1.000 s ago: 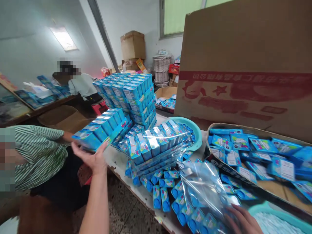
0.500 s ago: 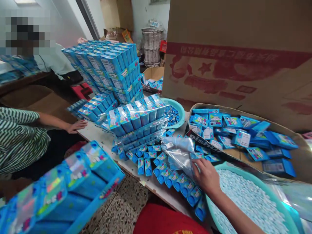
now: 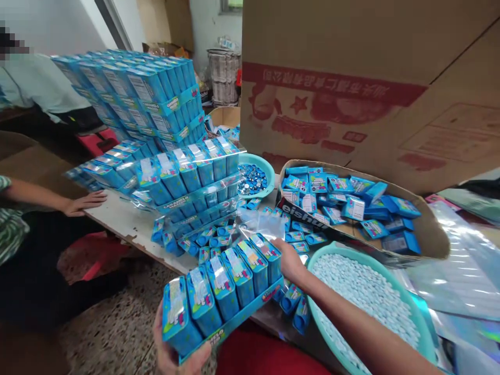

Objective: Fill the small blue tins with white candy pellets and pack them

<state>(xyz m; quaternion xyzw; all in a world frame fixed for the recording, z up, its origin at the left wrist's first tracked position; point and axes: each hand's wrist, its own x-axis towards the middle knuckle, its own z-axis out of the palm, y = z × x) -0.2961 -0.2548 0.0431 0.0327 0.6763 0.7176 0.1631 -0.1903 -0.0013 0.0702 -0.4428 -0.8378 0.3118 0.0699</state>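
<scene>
The tray point(image 3: 242, 315) in my left grip point(image 3: 172, 354) is just left of the pellet basin point(image 3: 425, 333), with six blue boxes point(image 3: 222, 286) standing in a single row in it. My left grip is closed around the tray's end farthest from the basin, the thumb pressed along its front and the fingers around the side. My right grip point(image 3: 289, 260) is at the basin's left edge, beside the tray's other end; the fingers are partly hidden there, and I cannot tell whether they pinch the clear film point(image 3: 263, 224) next to them. My right forearm crosses over the basin and its pale blue pellets point(image 3: 363, 281).

Left of the basin and beyond the tray, loose blue boxes point(image 3: 205, 237) lie on the surface point(image 3: 125, 213), packed close together. Farther left of the basin is a film-covered stack point(image 3: 191, 174) of filled trays, with a taller stack point(image 3: 136, 94) behind it. Beyond the basin stands a low carton point(image 3: 439, 242) of jumbled blue boxes; beyond and left of the basin is a round bowl point(image 3: 270, 179) of small shiny blue pieces. A big carton point(image 3: 320, 47) with red print rises behind them. Clear sheets point(image 3: 453, 260) lie to the basin's right. Far to the basin's left, another person's hand point(image 3: 84, 202) rests at the surface's edge, and a person in a pale top point(image 3: 33, 80) is farther back, near a red stool point(image 3: 97, 141).
</scene>
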